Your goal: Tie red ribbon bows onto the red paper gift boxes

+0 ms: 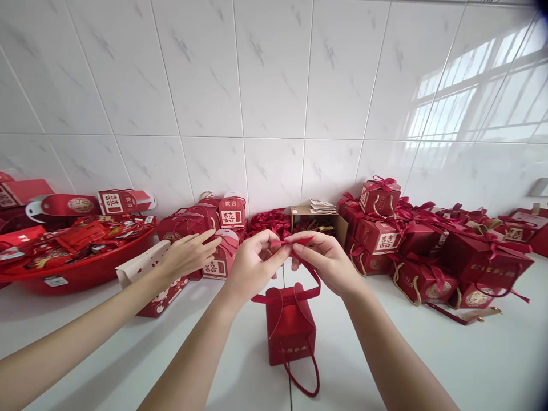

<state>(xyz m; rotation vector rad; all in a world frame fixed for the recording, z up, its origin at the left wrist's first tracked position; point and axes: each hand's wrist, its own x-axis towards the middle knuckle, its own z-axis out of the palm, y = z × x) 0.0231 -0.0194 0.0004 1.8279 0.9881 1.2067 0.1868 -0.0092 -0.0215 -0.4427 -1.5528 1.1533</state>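
Note:
A small red gift box stands on the white surface right in front of me, with a red rope handle hanging down its front. A red ribbon loops round its top. My left hand and my right hand are raised just above the box, and each pinches one end of the ribbon, fingertips close together. A third arm, another person's, comes in from the lower left; its hand rests on a red box with a white label.
A red basin full of red packets sits at the left. Several ribbon-tied red boxes are heaped at the right. A pile of red ribbons and an open cardboard box stand against the tiled wall.

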